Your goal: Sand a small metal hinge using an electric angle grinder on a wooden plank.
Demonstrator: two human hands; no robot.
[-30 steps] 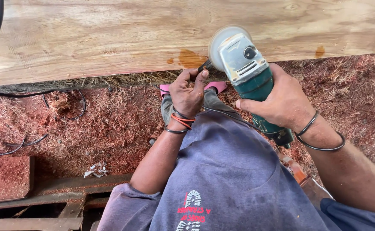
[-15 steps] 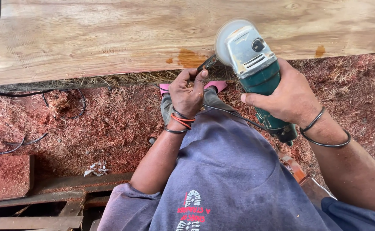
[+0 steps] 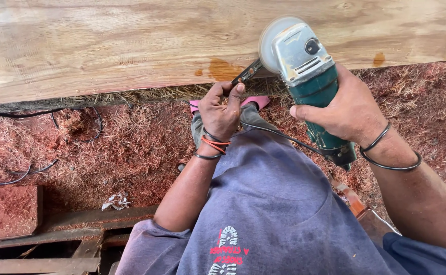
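Head view: right hand [image 3: 347, 109] grips the heavy, rigid grinder [image 3: 307, 71] by its body; left hand [image 3: 222, 109] pinches a thin wrench [image 3: 247, 73] at the disc.

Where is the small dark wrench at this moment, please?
In the head view, the wrench sits centre-top, gripped by the left hand and set against the angle grinder head, over the wooden slab edge.

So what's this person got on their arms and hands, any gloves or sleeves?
No gloves: both hands are bare. The left hand has thin bands at the wrist, black ones and an orange-red one. The right hand has two thin black bangles at the wrist. Short blue-grey sleeves end above the elbows, leaving the forearms uncovered.
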